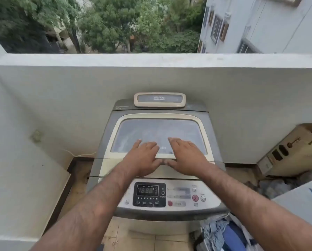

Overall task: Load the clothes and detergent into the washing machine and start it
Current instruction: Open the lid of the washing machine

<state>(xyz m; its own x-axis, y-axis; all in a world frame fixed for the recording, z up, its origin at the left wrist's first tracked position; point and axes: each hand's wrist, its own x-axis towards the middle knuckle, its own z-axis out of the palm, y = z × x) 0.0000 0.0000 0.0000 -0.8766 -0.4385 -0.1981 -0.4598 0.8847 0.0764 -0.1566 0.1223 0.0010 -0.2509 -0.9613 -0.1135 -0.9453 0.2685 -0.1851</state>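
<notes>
1. A white cable [81, 154] lies on the floor by the balcony wall [43, 98], left of the washing machine [106, 134].
2. The left hand [142, 158] lies flat on the closed lid [202, 124]'s front edge, fingers [149, 145] spread.
3. The right hand [187, 156] lies flat beside it, fingers [177, 144] spread; thumbs almost touch.
4. The control panel [180, 198] is lit beneath the forearms.
5. The clothes [224, 234] are heaped on the floor at the machine's front right corner.
6. A cardboard box [292, 151] leans behind them.
</notes>
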